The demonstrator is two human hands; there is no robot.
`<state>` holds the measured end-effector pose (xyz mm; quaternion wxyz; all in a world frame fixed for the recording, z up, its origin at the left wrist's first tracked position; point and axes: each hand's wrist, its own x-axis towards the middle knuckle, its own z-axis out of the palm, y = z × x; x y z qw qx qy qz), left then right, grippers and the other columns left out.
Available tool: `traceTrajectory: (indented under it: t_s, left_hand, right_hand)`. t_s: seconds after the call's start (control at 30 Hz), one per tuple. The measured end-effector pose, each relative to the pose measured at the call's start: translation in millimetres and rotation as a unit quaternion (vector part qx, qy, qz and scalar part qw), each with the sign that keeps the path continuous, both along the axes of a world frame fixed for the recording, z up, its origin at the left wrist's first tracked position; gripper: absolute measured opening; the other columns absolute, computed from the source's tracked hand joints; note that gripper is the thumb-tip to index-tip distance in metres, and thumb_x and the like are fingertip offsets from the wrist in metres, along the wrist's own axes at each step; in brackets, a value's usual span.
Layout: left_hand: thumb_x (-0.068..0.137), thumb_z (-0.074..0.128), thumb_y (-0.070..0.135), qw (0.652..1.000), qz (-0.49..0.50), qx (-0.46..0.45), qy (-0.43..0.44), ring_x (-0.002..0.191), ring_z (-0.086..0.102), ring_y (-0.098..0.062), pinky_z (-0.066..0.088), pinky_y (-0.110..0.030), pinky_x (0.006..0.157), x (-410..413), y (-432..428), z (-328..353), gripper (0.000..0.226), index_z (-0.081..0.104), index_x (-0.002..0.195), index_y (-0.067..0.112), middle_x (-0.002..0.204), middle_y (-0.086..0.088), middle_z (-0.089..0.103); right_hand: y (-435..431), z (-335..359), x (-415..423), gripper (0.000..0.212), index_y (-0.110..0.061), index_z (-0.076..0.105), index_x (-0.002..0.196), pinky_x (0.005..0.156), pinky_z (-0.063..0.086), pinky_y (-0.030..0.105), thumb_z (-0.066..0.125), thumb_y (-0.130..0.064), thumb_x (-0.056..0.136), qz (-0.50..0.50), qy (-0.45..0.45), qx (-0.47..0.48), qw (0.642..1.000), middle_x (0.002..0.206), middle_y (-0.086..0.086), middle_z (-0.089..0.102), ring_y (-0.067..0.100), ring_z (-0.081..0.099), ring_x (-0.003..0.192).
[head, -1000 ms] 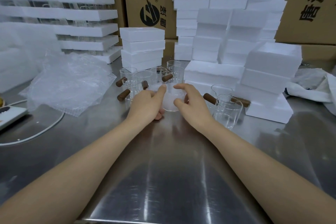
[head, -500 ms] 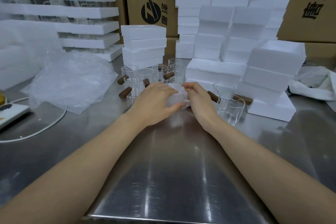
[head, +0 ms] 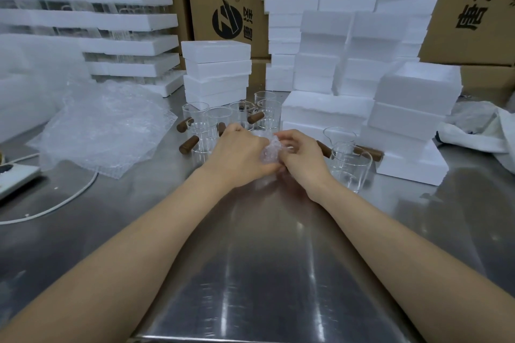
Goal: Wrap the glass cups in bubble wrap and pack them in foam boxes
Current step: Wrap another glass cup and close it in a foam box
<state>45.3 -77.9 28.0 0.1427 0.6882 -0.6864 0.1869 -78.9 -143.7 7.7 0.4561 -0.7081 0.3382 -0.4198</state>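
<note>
Steel table: left hand, right hand round bubble wrap (foam boxes behind)

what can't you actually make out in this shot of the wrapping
Head view: whatever is inside the bubble wrap, covered by the wrap, the left hand and the right hand.
Head view: the white device, cut off by the left edge.
Head view: the insides of the foam boxes, hidden by their own walls.
</note>
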Motion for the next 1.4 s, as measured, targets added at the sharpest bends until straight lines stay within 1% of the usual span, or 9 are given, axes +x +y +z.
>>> traceTrajectory:
  t_s: [0.17, 0.33, 0.43, 0.6, 0.7, 0.83, 0.97, 1.1, 1.4]
  left_hand:
    - [0.085, 0.059, 0.054, 0.991, -0.051, -0.077, 0.092, 0.084, 0.056, -0.026, 0.042, -0.037, 0.076, 6.8, 14.8, -7.4, 0.044, 0.063, 0.089, 0.01, 0.084, -0.006, 0.062]
    - [0.083, 0.056, 0.061, 0.99, -0.042, -0.091, 0.1, 0.098, 0.059, -0.019, 0.031, -0.029, 0.096, 12.3, 16.9, -6.2, 0.051, 0.066, 0.107, 0.017, 0.101, 0.001, 0.068]
    - [0.085, 0.056, 0.06, 0.998, -0.009, -0.034, 0.052, 0.085, 0.057, -0.026, 0.036, -0.034, 0.093, 11.6, 11.2, -5.0, 0.049, 0.07, 0.102, 0.016, 0.074, -0.003, 0.062]
    - [0.089, 0.051, 0.043, 0.999, 0.044, -0.018, -0.027, 0.058, 0.043, -0.029, 0.038, -0.038, 0.087, 0.4, 3.3, 1.4, 0.049, 0.032, 0.053, 0.017, 0.047, 0.005, 0.023]
    - [0.09, 0.042, 0.046, 0.995, 0.08, 0.008, -0.061, 0.058, 0.038, -0.024, 0.037, -0.038, 0.09, -0.1, -2.3, 2.4, 0.045, 0.046, 0.058, 0.015, 0.048, 0.003, 0.033]
    - [0.087, 0.043, 0.063, 0.994, 0.091, 0.029, -0.053, 0.078, 0.055, -0.023, 0.033, -0.037, 0.099, 3.3, -2.2, -0.1, 0.048, 0.063, 0.081, 0.019, 0.074, -0.003, 0.064]
    - [0.089, 0.043, 0.057, 0.997, 0.068, 0.002, -0.022, 0.083, 0.055, -0.024, 0.029, -0.034, 0.1, 5.6, 1.7, -5.1, 0.042, 0.058, 0.076, 0.019, 0.075, -0.003, 0.064]
    - [0.09, 0.043, 0.055, 0.998, 0.062, 0.011, -0.016, 0.086, 0.057, -0.024, 0.03, -0.037, 0.103, 3.6, 2.3, -3.3, 0.04, 0.059, 0.082, 0.019, 0.076, -0.003, 0.064]
    - [0.096, 0.043, 0.042, 0.999, -0.01, 0.028, -0.013, 0.075, 0.055, -0.023, 0.032, -0.04, 0.105, 13.0, 9.9, 0.2, 0.028, 0.046, 0.076, 0.022, 0.064, 0.002, 0.05]
  right_hand:
    - [-5.0, -2.0, 0.1, 0.019, -0.011, 0.067, 0.092, 0.081, 0.055, 0.032, 0.058, 0.005, 0.087, -0.011, 0.015, -0.013, 1.0, 0.084, 0.002, 0.066, 0.019, 0.064, 0.083]
    - [-2.0, -2.1, -3.6, 0.013, -0.01, 0.072, 0.085, 0.068, 0.048, 0.013, 0.066, 0.002, 0.085, -0.005, 0.024, -0.064, 0.998, 0.069, -0.008, 0.064, 0.004, 0.059, 0.064]
    - [0.7, 0.6, -1.8, 0.009, -0.008, 0.07, 0.083, 0.07, 0.044, 0.011, 0.066, 0.0, 0.084, -0.024, 0.079, -0.126, 0.989, 0.075, -0.002, 0.065, 0.011, 0.06, 0.072]
    - [10.9, 9.1, 2.6, 0.012, 0.002, 0.059, 0.081, 0.069, 0.041, 0.031, 0.048, 0.001, 0.085, -0.038, 0.23, -0.247, 0.941, 0.089, 0.013, 0.063, 0.029, 0.059, 0.085]
    - [21.4, 21.3, -2.4, 0.016, -0.003, 0.063, 0.094, 0.074, 0.047, 0.035, 0.05, -0.003, 0.084, -0.063, 0.288, -0.327, 0.898, 0.11, 0.009, 0.06, 0.029, 0.057, 0.104]
    - [18.1, 57.4, -24.2, 0.028, -0.009, 0.073, 0.096, 0.106, 0.037, 0.049, 0.062, 0.001, 0.073, -0.234, 0.185, -0.516, 0.803, 0.121, 0.011, 0.064, 0.034, 0.05, 0.126]
    - [-7.6, 82.2, -66.5, 0.041, -0.02, 0.064, 0.116, 0.116, 0.005, 0.06, 0.066, -0.013, 0.076, -0.433, 0.256, -0.423, 0.754, 0.147, 0.011, 0.039, 0.037, 0.02, 0.144]
    - [-23.4, 79.1, -90.8, 0.052, -0.017, 0.055, 0.122, 0.111, -0.004, 0.067, 0.074, -0.033, 0.077, -0.453, 0.318, -0.289, 0.781, 0.155, 0.017, 0.018, 0.043, 0.0, 0.146]
    - [-25.4, 78.9, -87.8, 0.046, -0.015, 0.053, 0.12, 0.114, 0.012, 0.057, 0.065, -0.031, 0.078, -0.46, 0.214, -0.318, 0.801, 0.143, 0.011, 0.037, 0.033, 0.017, 0.144]
